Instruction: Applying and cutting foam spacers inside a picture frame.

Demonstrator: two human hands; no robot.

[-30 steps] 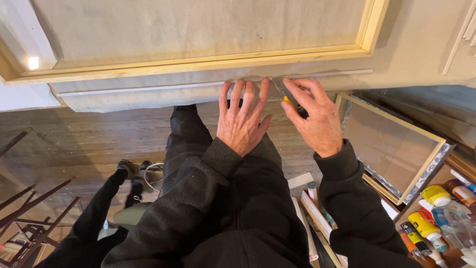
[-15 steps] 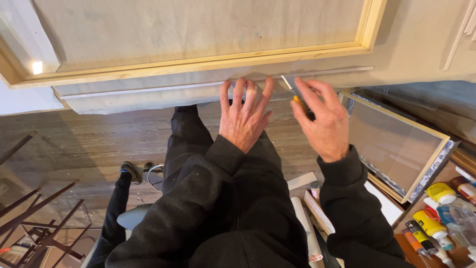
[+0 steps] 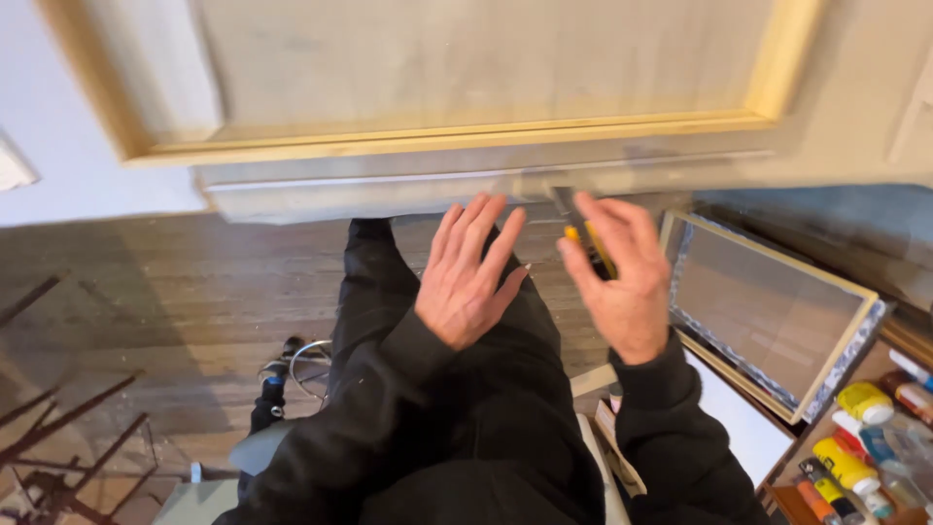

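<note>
My right hand (image 3: 622, 282) grips a small knife (image 3: 583, 233) with a yellow and black handle, fingers curled round it, its tip pointing up toward the lower edge of a pale frame (image 3: 466, 136) that fills the top of the view. The knife sits just under that edge, near a grey strip (image 3: 389, 190) running along it. My left hand (image 3: 466, 277) is open and holds nothing, fingers spread and pointing up, palm down, just left of the knife. Both arms wear black sleeves.

Half a second ago my left fingertips lay on the grey strip; now they have dropped just below it, and my right hand has drawn slightly back as well.

To the right one canvas (image 3: 768, 311) leans on the wooden floor (image 3: 175, 301), with several paint bottles (image 3: 860, 437) clustered beyond it; I cannot count them exactly.
</note>
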